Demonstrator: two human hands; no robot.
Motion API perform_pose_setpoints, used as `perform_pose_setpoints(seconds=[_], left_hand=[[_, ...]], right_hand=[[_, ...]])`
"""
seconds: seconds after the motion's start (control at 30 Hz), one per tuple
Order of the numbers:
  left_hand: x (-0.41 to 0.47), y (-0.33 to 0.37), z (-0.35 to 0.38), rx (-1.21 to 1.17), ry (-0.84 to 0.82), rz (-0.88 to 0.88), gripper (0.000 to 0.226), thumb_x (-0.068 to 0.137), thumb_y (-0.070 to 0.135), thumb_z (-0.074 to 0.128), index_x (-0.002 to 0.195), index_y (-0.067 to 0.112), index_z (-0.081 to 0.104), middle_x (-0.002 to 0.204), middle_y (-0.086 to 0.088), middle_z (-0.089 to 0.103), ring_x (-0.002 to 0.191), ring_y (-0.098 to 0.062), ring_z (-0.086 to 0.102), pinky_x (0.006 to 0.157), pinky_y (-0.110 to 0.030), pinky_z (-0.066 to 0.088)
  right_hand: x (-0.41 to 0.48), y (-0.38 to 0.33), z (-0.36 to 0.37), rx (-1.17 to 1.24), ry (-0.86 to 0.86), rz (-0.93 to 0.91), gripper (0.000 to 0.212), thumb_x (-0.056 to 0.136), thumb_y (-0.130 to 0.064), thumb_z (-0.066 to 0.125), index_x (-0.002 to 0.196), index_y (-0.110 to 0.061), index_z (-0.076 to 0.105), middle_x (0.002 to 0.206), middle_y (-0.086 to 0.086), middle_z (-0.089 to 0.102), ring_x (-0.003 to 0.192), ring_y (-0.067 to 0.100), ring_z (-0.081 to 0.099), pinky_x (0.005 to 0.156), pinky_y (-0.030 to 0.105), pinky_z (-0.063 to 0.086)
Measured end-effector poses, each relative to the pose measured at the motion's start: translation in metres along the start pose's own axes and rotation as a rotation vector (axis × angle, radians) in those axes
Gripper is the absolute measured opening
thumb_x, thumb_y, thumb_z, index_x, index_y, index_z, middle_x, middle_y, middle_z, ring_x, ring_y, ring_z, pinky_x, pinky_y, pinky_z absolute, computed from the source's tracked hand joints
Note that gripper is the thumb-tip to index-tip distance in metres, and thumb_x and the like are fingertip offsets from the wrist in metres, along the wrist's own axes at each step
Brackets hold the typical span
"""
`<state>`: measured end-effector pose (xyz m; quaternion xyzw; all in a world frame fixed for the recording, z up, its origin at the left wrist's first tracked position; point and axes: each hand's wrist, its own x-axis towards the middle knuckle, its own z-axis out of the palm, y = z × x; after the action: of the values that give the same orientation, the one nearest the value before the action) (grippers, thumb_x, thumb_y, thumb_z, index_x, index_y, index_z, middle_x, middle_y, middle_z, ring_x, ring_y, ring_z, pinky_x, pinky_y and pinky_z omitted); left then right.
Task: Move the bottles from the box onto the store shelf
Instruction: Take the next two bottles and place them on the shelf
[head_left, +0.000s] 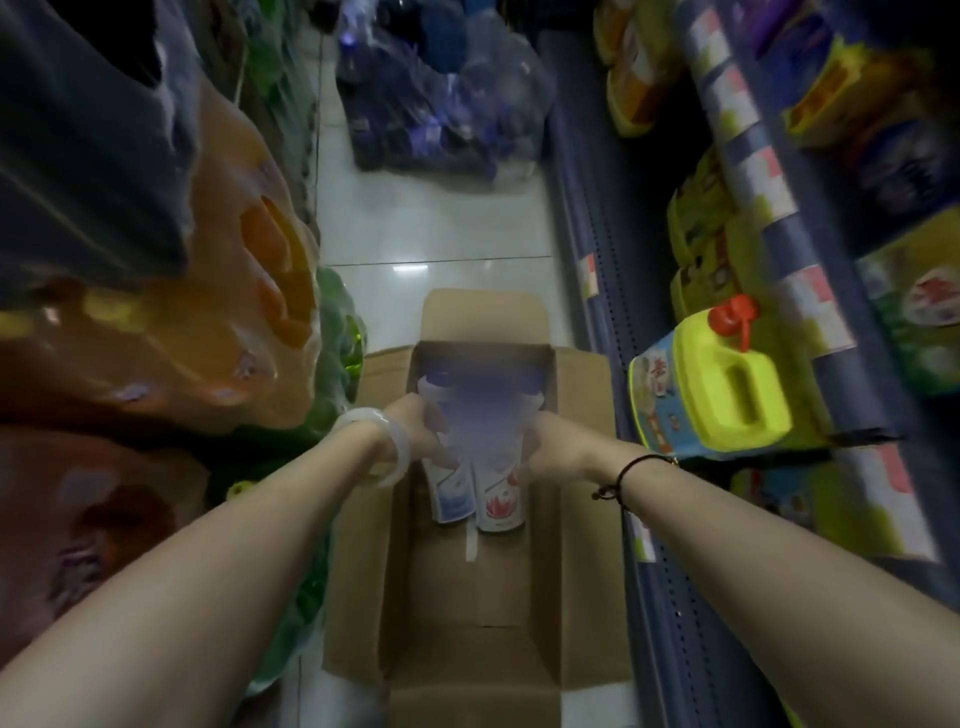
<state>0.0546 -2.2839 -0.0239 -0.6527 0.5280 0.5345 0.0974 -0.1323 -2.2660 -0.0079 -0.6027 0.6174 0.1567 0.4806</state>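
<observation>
Store aisle, open box (470, 597) on floor: left hand (415, 434) and right hand (553, 449) clasp two bottles (475, 499); blurred grip may slip.

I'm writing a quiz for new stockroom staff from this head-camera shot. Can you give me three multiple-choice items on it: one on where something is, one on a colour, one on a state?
1. Where does the open brown cardboard box stand?
A. On the tiled aisle floor
B. On a shelf
C. On a trolley

2. What colour is the cap of the yellow plastic jug on the right-hand shelf?
A. Blue
B. Red
C. White

3. What are the two hands doing?
A. Hanging idle
B. Folding the flaps
C. Holding white bottles over the box

Answers:
1. A, as pale floor tiles show around the box between the shelves.
2. B, as the jug's cap is red.
3. C, as the left hand and right hand each close on a white labelled bottle above the box.
</observation>
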Motion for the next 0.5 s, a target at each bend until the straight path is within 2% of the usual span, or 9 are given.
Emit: perform_pose_setpoints(seconds=[0.13, 0.27, 0.33, 0.43, 0.5], left_hand=[[0.037, -0.013, 0.008, -0.038, 0.032, -0.028, 0.062, 0.067, 0.014, 0.079, 0.123, 0.016, 0.051, 0.109, -0.006, 0.061, 0.097, -0.021, 0.060, 0.077, -0.030, 0.051], [0.053, -0.010, 0.008, -0.042, 0.026, -0.081, 0.079, 0.070, 0.014, 0.077, 0.137, 0.019, 0.036, 0.131, -0.010, 0.050, 0.116, -0.029, 0.054, 0.096, -0.044, 0.048], [0.057, -0.006, 0.008, 0.019, 0.023, -0.133, 0.074, 0.071, 0.019, 0.076, 0.135, 0.015, 0.038, 0.130, -0.011, 0.052, 0.115, -0.029, 0.054, 0.098, -0.045, 0.046], [0.063, -0.003, 0.009, 0.022, 0.019, -0.217, 0.060, 0.077, 0.023, 0.071, 0.128, 0.010, 0.042, 0.113, -0.011, 0.059, 0.100, -0.026, 0.059, 0.088, -0.039, 0.050], [0.066, 0.000, 0.008, -0.095, -0.025, -0.289, 0.051, 0.084, 0.021, 0.063, 0.129, 0.009, 0.042, 0.095, -0.008, 0.058, 0.079, -0.018, 0.056, 0.067, -0.030, 0.046]], right_hand=[[0.037, 0.011, 0.010, 0.008, 0.000, 0.023, 0.076, 0.077, -0.025, 0.073, 0.142, -0.018, 0.032, 0.140, 0.008, 0.048, 0.120, 0.025, 0.052, 0.092, 0.037, 0.051], [0.057, 0.012, 0.014, 0.037, -0.003, 0.049, 0.083, 0.079, -0.022, 0.072, 0.146, -0.020, 0.023, 0.147, 0.009, 0.039, 0.126, 0.028, 0.048, 0.095, 0.041, 0.051], [0.062, 0.012, 0.016, 0.068, -0.015, 0.062, 0.083, 0.080, -0.021, 0.071, 0.147, -0.021, 0.021, 0.144, 0.009, 0.041, 0.120, 0.027, 0.052, 0.091, 0.040, 0.053], [0.067, 0.013, 0.019, 0.121, -0.026, 0.061, 0.082, 0.082, -0.019, 0.069, 0.147, -0.017, 0.020, 0.141, 0.009, 0.043, 0.110, 0.021, 0.055, 0.083, 0.031, 0.050], [0.070, 0.015, 0.020, 0.146, -0.020, 0.069, 0.082, 0.082, -0.017, 0.069, 0.147, -0.016, 0.019, 0.145, 0.009, 0.040, 0.123, 0.024, 0.049, 0.091, 0.033, 0.046]])
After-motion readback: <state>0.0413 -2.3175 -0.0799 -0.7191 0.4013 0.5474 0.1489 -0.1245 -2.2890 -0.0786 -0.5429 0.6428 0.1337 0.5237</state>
